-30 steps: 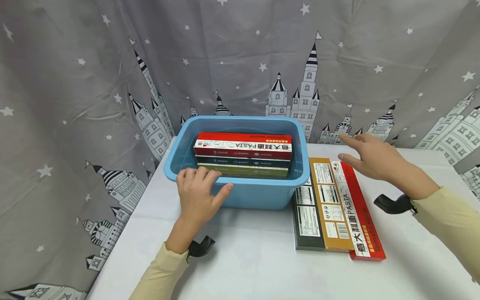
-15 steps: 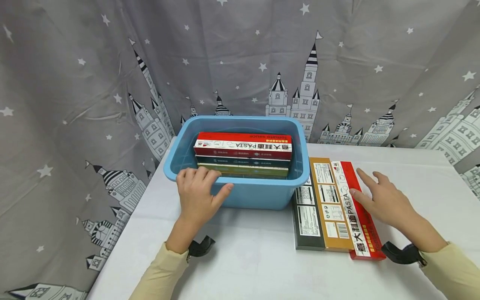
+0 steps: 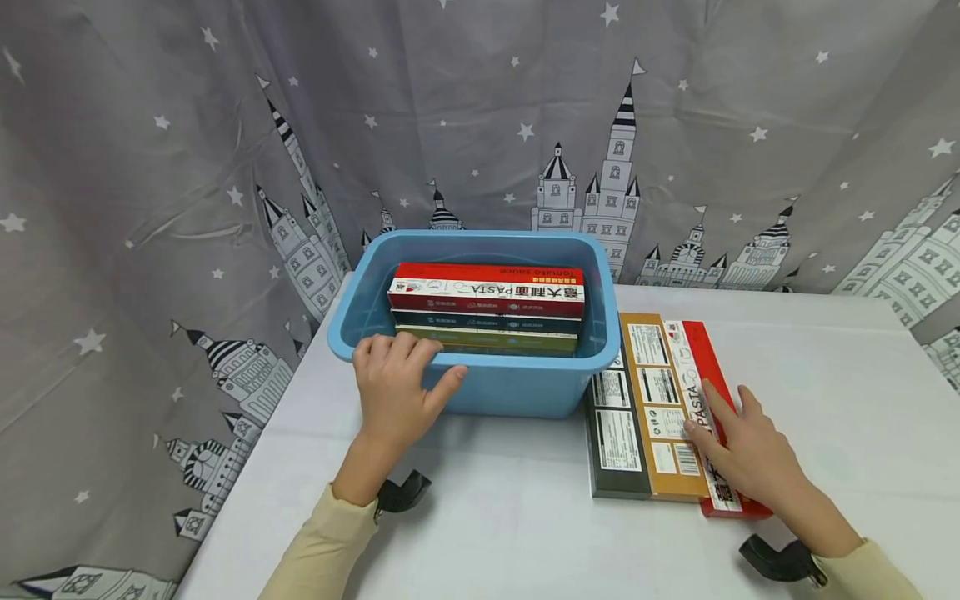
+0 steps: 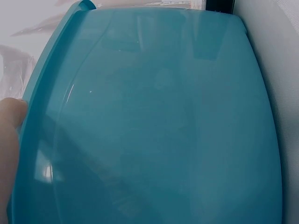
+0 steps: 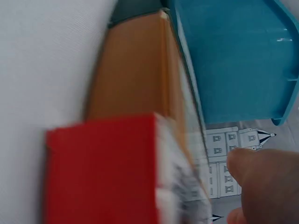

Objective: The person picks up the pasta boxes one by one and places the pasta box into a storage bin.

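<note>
The right grip [image 3: 757, 458] lies over the red box [image 3: 705, 354], fingers extended and holding nothing; contact is unclear. Just left of it are the ochre box [image 3: 660, 408] and dark box [image 3: 617, 437], with the blue tub [image 3: 510, 392] farther left. The left grip [image 3: 393, 387] hooks its fingers over the tub's near rim. Reaching for the red box seems the step in hand; the next move likely calls for thumb and fingers on opposite sides.
</note>
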Motion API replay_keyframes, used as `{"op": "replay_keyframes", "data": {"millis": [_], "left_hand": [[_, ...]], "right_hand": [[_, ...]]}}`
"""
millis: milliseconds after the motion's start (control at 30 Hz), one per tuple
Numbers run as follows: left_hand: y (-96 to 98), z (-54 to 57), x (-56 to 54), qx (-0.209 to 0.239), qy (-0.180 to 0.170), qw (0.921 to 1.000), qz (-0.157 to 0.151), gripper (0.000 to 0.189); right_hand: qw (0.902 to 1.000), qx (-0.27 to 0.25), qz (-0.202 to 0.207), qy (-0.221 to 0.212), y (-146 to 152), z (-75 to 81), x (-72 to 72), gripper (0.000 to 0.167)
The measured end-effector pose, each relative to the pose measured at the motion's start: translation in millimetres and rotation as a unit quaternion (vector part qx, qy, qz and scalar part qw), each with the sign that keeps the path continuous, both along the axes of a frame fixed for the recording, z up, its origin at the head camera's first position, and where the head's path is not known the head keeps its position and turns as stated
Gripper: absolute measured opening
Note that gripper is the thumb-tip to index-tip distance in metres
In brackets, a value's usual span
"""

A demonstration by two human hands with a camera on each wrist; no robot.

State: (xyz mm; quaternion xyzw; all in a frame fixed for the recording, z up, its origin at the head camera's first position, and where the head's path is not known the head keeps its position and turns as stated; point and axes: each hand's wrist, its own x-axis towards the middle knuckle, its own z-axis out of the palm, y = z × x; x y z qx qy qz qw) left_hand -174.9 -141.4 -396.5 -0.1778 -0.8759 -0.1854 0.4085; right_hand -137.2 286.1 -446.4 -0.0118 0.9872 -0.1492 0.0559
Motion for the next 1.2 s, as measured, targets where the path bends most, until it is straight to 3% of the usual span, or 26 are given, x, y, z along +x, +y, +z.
{"op": "replay_keyframes", "data": {"millis": [333,800,900,1200], "left_hand": [[-0.1,1.1,0.7,-0.003,0.000,1.0000,0.004,0.075],[0.4,1.1,-0.1,-0.004,0.007,1.0000,0.002,0.073],[0.5,0.7,0.0,-0.006,0.008,0.9999,0.003,0.073],[-0.1,1.9,0.9,-0.007,-0.002,1.0000,0.001,0.075]], "right_hand": [[0.9989,0.006,-0.019,0.043,-15.8,-18.8,11.8,0.077],[0.9974,0.001,-0.024,0.067,0.8,-24.4,2.7,0.075],[0.9978,0.010,-0.027,0.059,6.9,-23.5,0.9,0.072],[0.9961,0.041,-0.076,-0.020,10.0,-15.3,-3.3,0.078]]}}
